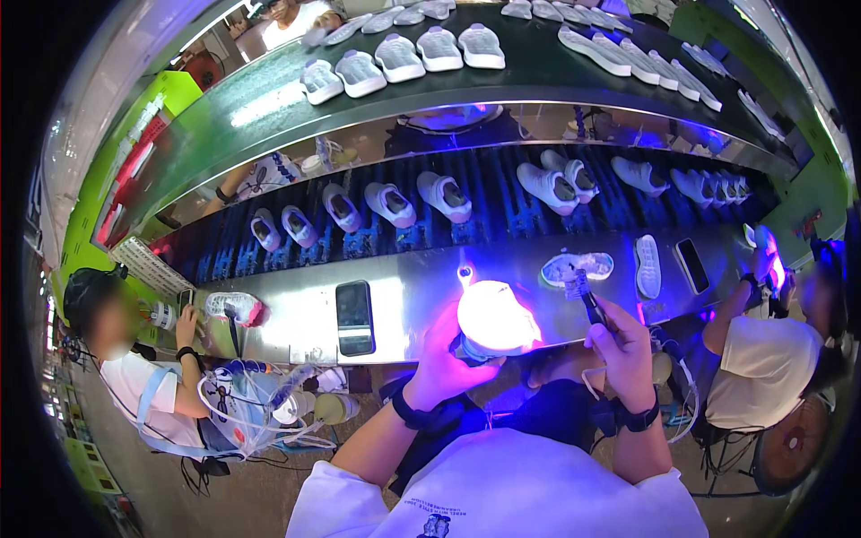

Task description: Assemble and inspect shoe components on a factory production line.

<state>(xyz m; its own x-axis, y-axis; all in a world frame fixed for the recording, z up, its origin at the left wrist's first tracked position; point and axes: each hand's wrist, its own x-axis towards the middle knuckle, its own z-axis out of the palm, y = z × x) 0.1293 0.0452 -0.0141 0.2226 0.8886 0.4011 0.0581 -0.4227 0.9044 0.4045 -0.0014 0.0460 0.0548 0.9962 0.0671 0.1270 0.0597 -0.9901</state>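
My left hand is closed around a white shoe, which is washed out by strong violet-white light, so its details are lost. A small glowing lamp shows just beyond it. In my right hand is a brush with a dark handle, its fingers wrapped round it. The brush's bristle end points away from me, over the near edge of a pale shoe sole lying on the metal bench; whether they touch I cannot tell. Another white sole lies to the right of it.
Dark phones lie on the bench to the left and right. Beyond it, a dark conveyor carries several shoes. Higher up, a green belt bears shoes and soles. People sit at left and right.
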